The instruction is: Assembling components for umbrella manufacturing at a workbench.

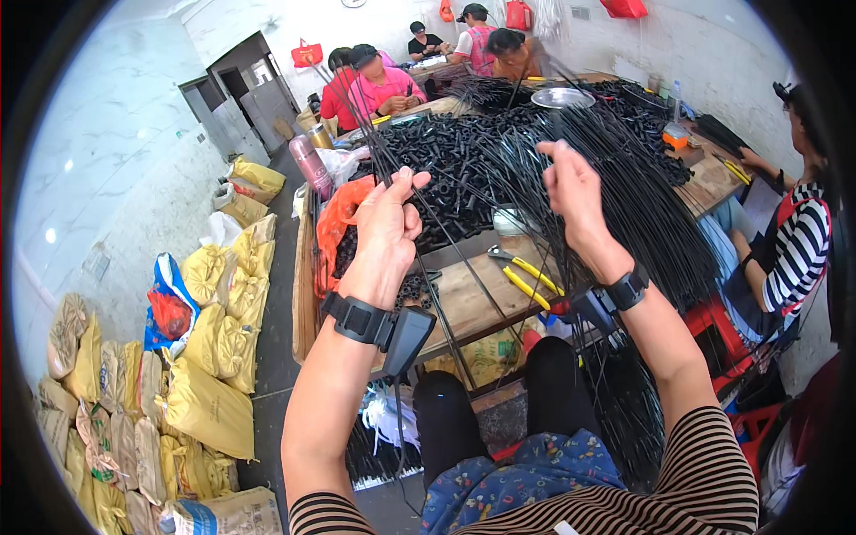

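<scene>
My left hand point(388, 223) is raised over the table's near left part, its fingers pinched on a few thin black wires point(428, 267) that slant down toward my knees. My right hand point(575, 192) is lifted a little further right, fingers closed on the top of a big fan of long thin black wires point(651, 214) that hangs down past the table edge. Both wrists wear black straps with small black devices. Between and behind the hands lies a heap of small black plastic tubes point(455, 160) on the wooden table point(473, 303).
Yellow-handled pliers point(526, 276) lie on the table's near edge. An orange bag point(339, 218), a pink bottle point(310, 165) and a metal bowl point(562, 98) are on the table. Several people sit at the far end; one in a striped sleeve point(798, 254) is right. Yellow sacks point(209, 357) are piled left.
</scene>
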Action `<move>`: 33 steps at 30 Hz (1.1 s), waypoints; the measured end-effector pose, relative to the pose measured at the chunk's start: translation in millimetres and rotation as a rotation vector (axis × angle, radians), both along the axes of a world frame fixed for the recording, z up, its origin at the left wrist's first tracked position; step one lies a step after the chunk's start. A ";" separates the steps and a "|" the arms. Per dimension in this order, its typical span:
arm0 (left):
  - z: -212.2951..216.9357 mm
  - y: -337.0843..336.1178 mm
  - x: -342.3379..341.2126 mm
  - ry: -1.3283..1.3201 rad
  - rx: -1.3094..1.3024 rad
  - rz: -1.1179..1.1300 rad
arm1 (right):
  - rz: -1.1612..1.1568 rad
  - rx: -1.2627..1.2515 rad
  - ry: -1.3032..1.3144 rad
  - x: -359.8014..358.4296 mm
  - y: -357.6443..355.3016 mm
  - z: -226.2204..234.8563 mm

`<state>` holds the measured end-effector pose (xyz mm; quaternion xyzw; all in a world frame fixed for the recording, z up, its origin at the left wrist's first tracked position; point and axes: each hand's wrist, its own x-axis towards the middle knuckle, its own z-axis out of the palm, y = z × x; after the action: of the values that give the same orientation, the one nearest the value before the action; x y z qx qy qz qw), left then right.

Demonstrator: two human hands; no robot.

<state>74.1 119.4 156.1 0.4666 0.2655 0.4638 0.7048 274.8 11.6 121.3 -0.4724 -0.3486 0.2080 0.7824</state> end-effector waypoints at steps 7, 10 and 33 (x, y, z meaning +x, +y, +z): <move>0.1 -14.1 19.5 0.069 0.084 0.043 | 0.432 -0.046 -0.022 -44.9 -3.0 -36.6; 0.0 -20.4 25.4 0.032 0.095 0.024 | 0.419 -0.093 -0.027 -56.2 -9.1 -37.3; -10.5 -15.0 23.0 -0.022 0.110 0.055 | 0.338 -0.145 -0.267 -75.7 -8.8 -40.4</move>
<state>97.1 104.4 145.6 0.4919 0.2444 0.5021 0.6680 199.1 2.8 81.0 -0.4855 -0.5076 0.2961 0.6473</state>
